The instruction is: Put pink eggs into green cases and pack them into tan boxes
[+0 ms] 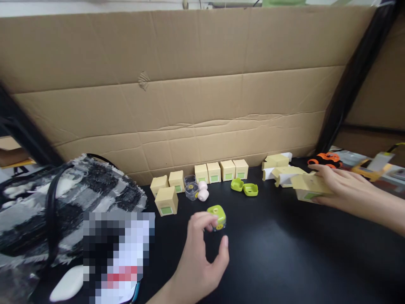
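My left hand (202, 257) is open, thumb and fingers apart, just in front of a small clear container with a green lid (217, 216). Its fingertips overlap the container's edge; I cannot tell whether they touch it. At the right, my right hand (335, 185) grips a small pale-yellow box (308, 188) with a green label. Beside that box lie opened pale-yellow boxes (286, 175) with white flaps sticking out. Two green lids (250, 189) sit mid-table. Left of them are clear plastic cups (191, 192) and white rounded pieces (203, 193).
Several closed yellow boxes (166, 202) stand along the cardboard wall (190, 97). A grey-and-black woven bag (72, 202) and a white computer mouse (67, 283) are on the left. An orange-and-black object (325, 160) lies at the far right of the black table (278, 253).
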`<state>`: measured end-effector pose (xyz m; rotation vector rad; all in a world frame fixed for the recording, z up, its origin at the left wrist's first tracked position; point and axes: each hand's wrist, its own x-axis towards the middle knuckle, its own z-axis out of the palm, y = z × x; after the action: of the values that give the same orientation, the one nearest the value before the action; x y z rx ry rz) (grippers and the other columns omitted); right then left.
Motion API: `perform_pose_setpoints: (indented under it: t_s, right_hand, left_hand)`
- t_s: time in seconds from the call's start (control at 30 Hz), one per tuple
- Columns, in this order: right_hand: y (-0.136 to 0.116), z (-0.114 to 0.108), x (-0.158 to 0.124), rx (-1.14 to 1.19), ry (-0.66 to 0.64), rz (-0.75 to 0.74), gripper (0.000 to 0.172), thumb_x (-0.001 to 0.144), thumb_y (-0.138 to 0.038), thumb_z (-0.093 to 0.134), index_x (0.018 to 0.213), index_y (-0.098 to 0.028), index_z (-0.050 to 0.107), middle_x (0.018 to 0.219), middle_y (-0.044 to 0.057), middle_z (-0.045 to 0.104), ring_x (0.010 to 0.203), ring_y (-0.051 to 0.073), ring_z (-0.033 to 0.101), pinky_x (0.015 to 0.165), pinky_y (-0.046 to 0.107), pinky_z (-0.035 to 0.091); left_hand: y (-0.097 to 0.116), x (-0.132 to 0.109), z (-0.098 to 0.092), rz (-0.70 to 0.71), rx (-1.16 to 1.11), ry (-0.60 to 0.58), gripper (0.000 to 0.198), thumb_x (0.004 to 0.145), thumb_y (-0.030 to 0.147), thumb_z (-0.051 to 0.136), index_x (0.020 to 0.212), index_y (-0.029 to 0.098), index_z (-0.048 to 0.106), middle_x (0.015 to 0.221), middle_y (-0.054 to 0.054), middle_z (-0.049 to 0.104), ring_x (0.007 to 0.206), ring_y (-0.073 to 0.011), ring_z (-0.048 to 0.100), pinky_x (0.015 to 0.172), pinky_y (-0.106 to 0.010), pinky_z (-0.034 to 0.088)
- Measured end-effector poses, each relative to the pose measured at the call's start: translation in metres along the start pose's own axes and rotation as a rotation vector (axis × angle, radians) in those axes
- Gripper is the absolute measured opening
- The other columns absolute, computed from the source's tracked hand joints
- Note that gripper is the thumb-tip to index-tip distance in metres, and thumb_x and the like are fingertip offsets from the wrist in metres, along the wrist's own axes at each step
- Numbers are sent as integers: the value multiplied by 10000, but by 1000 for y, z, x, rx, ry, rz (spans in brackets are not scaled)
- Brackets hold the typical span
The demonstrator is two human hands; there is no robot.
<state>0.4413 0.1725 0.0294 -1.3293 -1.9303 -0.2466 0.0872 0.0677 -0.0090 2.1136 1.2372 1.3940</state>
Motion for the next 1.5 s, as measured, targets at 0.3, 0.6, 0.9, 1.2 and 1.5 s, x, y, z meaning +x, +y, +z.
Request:
perform_pose_setpoints:
  t_s: [0.3, 0.6, 0.9, 1.2, 1.5]
  right_hand:
    - [-127, -14, 24, 580, -960, -333, 451, 714, -353, 747, 1121, -248, 585, 927, 3, 658, 785, 180, 629, 656, 254, 529]
    - [-128, 31, 6, 907, -933, -247, 475, 714, -380, 763, 1132, -216, 608, 1006, 27, 629, 901, 175, 609, 780, 288, 511]
    - [-123, 29, 3, 555, -290, -497, 459, 806, -454, 677, 1197, -245, 558, 1207, 92, 599, 1124, 254, 547, 966, 416, 420]
    - [-143, 42, -38, 429, 16, -784, 431, 805, -439, 647, 1198, -327, 512, 789, 7, 584, 682, 183, 580, 664, 319, 483]
    - [-175, 39, -44, 182, 118, -927, 311, 1002, -219, 343, 1025, -140, 644, 783, 3, 730, 697, 118, 638, 704, 283, 433]
  left_hand:
    - [-1, 2, 24, -863, -1391, -549, 777, 782, 744, 251, 1026, 85, 583, 873, -112, 619, 634, -202, 624, 496, -310, 474]
    - [-3, -1, 19, -846, -1483, -612, 1082, 585, 928, 274, 1174, 83, 604, 871, -144, 709, 729, -254, 672, 637, -326, 466]
    - [0, 0, 20, -835, -1473, -510, 543, 736, 498, 580, 1066, 79, 677, 901, -132, 725, 655, -196, 681, 562, -269, 495]
    - [1, -3, 24, -741, -1510, -300, 442, 715, 499, 613, 868, 105, 742, 696, -58, 716, 647, -157, 640, 631, -246, 489]
    - [19, -2, 24, -691, -1379, -361, 488, 774, 502, 578, 1154, 203, 640, 1145, -78, 673, 1140, -316, 557, 951, -409, 407]
